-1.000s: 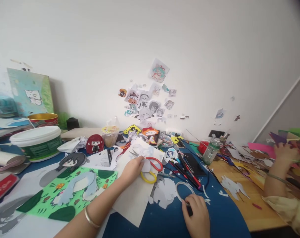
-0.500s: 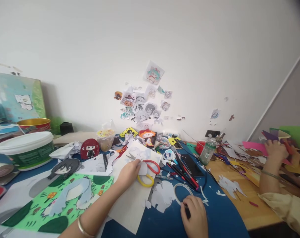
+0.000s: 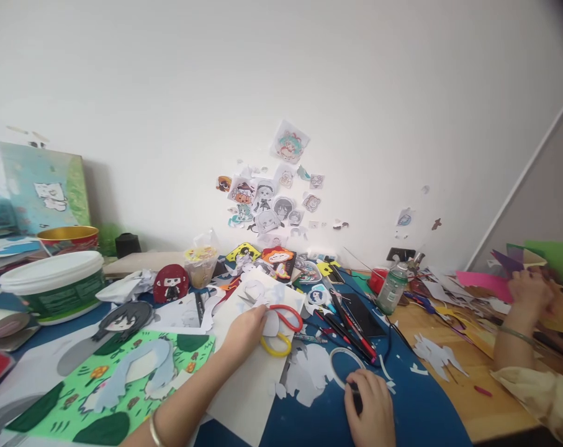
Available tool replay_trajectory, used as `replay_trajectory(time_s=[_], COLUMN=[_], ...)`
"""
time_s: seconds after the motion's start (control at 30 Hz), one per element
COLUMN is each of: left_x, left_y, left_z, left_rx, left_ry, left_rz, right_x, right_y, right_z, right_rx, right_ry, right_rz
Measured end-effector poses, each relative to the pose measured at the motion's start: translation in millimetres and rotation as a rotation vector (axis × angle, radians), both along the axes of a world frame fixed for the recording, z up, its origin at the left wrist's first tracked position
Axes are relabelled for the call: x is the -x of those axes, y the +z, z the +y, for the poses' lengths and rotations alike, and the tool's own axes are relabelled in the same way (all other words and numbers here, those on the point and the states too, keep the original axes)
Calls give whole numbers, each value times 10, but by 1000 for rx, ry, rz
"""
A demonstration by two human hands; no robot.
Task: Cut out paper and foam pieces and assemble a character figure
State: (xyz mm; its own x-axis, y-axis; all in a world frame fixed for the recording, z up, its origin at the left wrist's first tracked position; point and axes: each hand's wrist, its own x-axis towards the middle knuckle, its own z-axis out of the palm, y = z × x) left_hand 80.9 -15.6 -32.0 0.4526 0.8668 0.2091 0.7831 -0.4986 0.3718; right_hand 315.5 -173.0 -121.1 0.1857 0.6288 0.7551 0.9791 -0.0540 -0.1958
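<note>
My left hand (image 3: 244, 335) is closed around the middle of a pair of scissors with one red and one yellow handle (image 3: 288, 318). The blades point up and left over a large sheet of white paper (image 3: 244, 388) with faint pale-blue marks. My right hand (image 3: 370, 406) lies low on the blue table surface, fingers curled over a small black object (image 3: 356, 398) that is mostly hidden. Its fingertips are beside a thin white ring (image 3: 333, 367), perhaps a tape roll. White paper scraps (image 3: 306, 375) lie between my hands.
Left lie a green painted sheet (image 3: 169, 403) and a white-lidded tub (image 3: 53, 298). Pens (image 3: 355, 335), a glass bottle (image 3: 393, 288) and more scraps crowd the middle and right. Another person's hands (image 3: 532, 292) handle coloured paper at far right. Cutout drawings (image 3: 265, 198) cover the wall.
The view has shifted slightly, so everything sits a little lower and further right. My hands keep nearly the same pose. The other person's hands have moved closer together at the coloured paper.
</note>
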Motion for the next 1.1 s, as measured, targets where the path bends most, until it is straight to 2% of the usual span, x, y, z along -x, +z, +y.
replay_trajectory(time_s=[0.13,0.3,0.47,0.73,1.0,1.1], left_x=[-16,-21,-25,-25,-23,-7], left_y=[-20,-71,-51,31,25,2], left_z=[-10,12,12,-19,-12,25], left_rx=[-24,-48,-49,-25,-14,2], left_ry=[-5,-6,-3,-1,0,16], left_rz=[45,80,101,115,68,32], right_x=[0,56,109,104,57,111], right_y=[42,193,277,259,443,451], right_z=[25,73,153,260,168,113], right_rx=[29,250,307,227,215,163], right_ry=[50,223,253,378,305,297], right_rz=[-31,-178,-175,-295,-93,-136])
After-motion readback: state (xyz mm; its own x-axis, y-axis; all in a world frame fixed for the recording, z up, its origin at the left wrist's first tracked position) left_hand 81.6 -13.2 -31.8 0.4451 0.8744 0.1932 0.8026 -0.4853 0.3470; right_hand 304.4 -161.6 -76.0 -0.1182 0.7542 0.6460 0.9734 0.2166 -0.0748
